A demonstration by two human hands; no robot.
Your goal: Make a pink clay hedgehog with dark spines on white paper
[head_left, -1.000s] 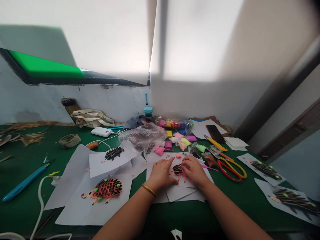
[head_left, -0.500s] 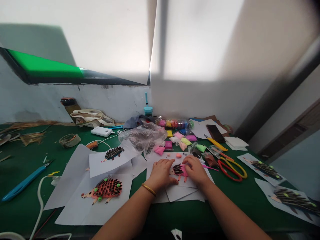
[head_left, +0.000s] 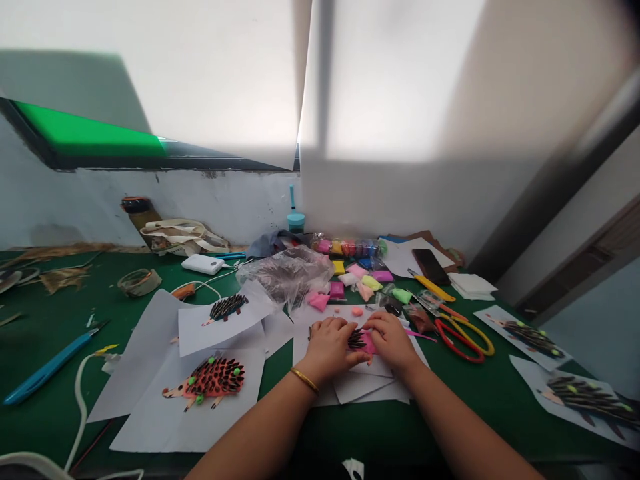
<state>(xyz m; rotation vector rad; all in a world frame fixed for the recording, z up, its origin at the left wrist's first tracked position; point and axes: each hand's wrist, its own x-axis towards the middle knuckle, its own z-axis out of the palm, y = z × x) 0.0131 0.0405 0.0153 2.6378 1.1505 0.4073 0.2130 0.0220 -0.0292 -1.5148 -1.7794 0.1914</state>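
"How is each grip set?"

"In the left grip (head_left: 330, 347), thumb and forefinger are spread well apart, and nothing is seen held between them. The right grip (head_left: 393, 341) is bent inward with its fingers close together; whether anything is pinched there cannot be told."

"And the hedgehog figure?"

"The hedgehog figure (head_left: 369, 343) is framed between the two grips, on white paper (head_left: 381, 367). Its pink body is seen just beside the right grip, its dark spines (head_left: 356, 340) just beside the left, by which its left end is hidden."

"What could go wrong?"

"The spines could be flattened or knocked loose if the left grip were dragged across them. The body, seemingly soft, could be dented by too firm a push from the right. The whole could also be shifted, since loose sheets (head_left: 355, 387) are layered beneath and could be slid by uneven pressure."

"Any hazard nearby?"

"Just beyond the grips, a small coral lump (head_left: 357, 311) could be squashed by a careless reach. To the right of the right grip, scissors (head_left: 460, 338) are laid on the table (head_left: 460, 397) and could be nudged by a wide sweep."
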